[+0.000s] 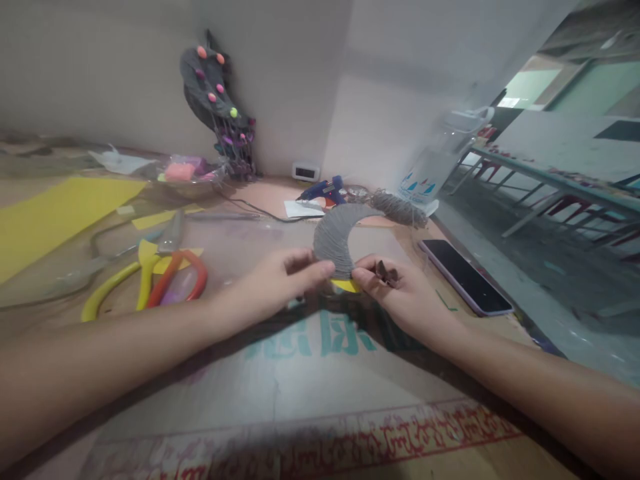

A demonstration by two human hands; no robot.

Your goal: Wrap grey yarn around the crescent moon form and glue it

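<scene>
Forearms [100, 383], bare, at the lower left and lower right corners. Desk [295, 407], its surface bearing a red-patterned band at the bottom and teal lettering at centre.

Left hand [273, 283]: thumb and fingers at the crescent's lower left edge, grip closed on it. Right hand [400, 293]: grip pinching the crescent's lower end; small brown piece [386, 273] at its fingers, nature unclear.

Crescent [334, 237], centre of the frame, held upright between the hands. Condition: grey strand wound closely over most of the visible face, by appearance largely done; yellow base bare at the bottom tip, the portion judged left to cover. Reverse not visible.

Yellow handles [145, 277] and red handles [167, 280], centre left, tool count unclear. Phone [467, 277], centre right, dark screen.

Beyond: yellow sheet [60, 223], left; grey yarn [403, 208], right of the crescent's top; blue glue gun [320, 191]; bowl of pink pieces [183, 180].

Grey ornament [197, 93], upper left of centre: a fuller piece, with coloured balls and hanging strands. Held crescent shows neither.

Far desk [545, 177], upper right, contents blurred.
</scene>
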